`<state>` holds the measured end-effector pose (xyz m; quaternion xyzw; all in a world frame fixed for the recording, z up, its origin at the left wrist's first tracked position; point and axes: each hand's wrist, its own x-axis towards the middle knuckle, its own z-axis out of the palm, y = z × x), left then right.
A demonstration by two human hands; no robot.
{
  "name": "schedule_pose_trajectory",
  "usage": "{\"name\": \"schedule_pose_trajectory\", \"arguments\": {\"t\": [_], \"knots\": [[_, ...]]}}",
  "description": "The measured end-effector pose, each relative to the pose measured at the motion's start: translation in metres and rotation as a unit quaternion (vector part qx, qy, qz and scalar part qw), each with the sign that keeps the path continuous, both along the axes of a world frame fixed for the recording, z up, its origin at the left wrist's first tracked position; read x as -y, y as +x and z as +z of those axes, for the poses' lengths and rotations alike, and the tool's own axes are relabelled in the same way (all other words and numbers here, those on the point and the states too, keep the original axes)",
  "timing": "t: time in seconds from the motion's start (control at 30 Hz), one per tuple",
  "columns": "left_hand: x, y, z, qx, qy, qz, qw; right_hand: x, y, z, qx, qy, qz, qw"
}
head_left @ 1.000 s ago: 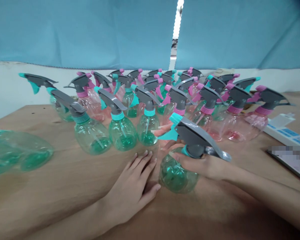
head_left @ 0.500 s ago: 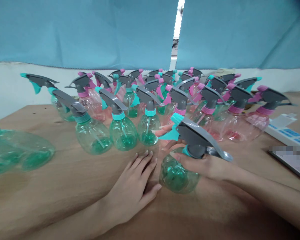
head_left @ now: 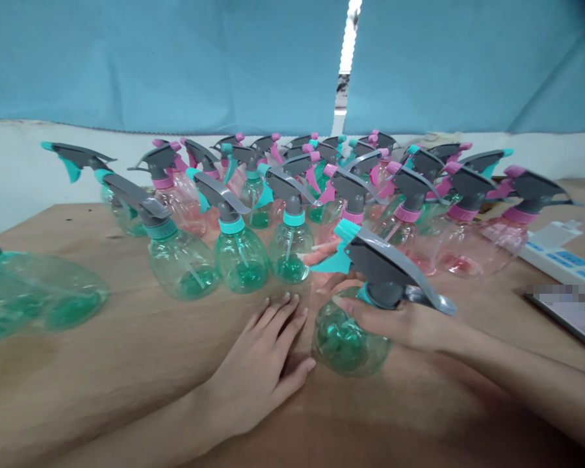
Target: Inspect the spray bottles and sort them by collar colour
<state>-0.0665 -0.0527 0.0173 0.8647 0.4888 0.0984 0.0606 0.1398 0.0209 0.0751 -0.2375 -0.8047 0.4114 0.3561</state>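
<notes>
A green spray bottle with a grey and turquoise spray head is held near the middle of the scene, slightly to the right. Its neck is gripped narrowly by the right hand, the thumb laid across the near side and some fingers partly hidden beyond it; whether the trigger is pressed cannot be told. Just to the left, the left hand is laid palm down with its fingers nearly straight, and nothing is grasped by it. Both are set over a brown wooden table, whose surface is marked by small dark spots at the far left. Beyond the hands, three green bottles are lined up at the near edge of a crowded group, and pink bottles are clustered to the right. More green bottle bodies are cut off at the left edge. At the right, a white and blue item and a flat dark-edged device are seen; part of the device is masked by blocks, and any lettering is too unclear to be read. The far side is closed by a white wall and a blue cloth, split by a bright strip.
</notes>
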Motion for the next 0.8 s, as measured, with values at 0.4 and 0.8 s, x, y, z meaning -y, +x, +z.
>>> {"name": "schedule_pose_trajectory", "arguments": {"t": [0.4, 0.8], "knots": [[0.001, 0.000, 0.001, -0.003, 0.002, -0.001, 1.000, 0.000, 0.000, 0.001, 0.014, 0.008, -0.016, 1.000], [0.001, -0.001, -0.002, 0.016, 0.010, -0.001, 1.000, 0.008, 0.000, 0.015, 0.034, -0.011, -0.071, 0.997]]}}
